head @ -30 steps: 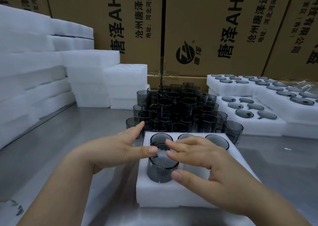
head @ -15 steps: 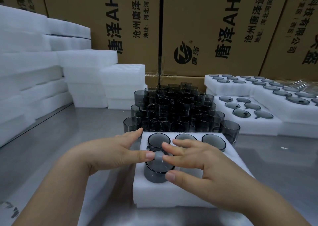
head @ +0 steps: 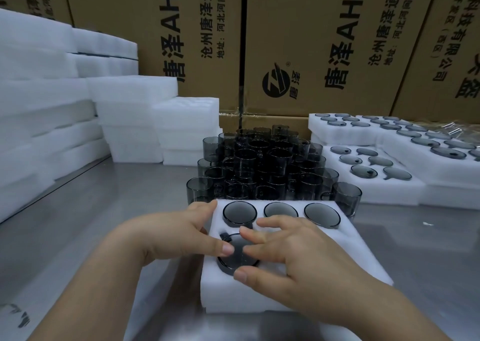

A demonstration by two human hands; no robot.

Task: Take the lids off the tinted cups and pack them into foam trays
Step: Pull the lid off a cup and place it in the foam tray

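Observation:
A white foam tray [head: 345, 257] lies in front of me on the steel table. Three smoky grey cups [head: 240, 212] fill its back row. A fourth tinted cup [head: 237, 258] sits sunk in the front left hole, only its rim and base showing. My left hand [head: 176, 234] presses on it with its thumb, fingers straight along the tray's left edge. My right hand [head: 293, 260] presses the same cup from above with straight fingers, thumb at its near rim. A dense pile of loose tinted cups [head: 262, 166] stands just behind the tray.
Foam trays holding grey lids [head: 371, 169] lie at the right, more behind them. Stacks of white foam trays [head: 130, 122] rise at the left and back left. Cardboard boxes [head: 311, 41] wall off the back. Bare steel table [head: 91, 210] shows to the left.
The front left cup stood high out of its hole a second ago; both hands have pushed it down until it sits nearly flush with the foam.

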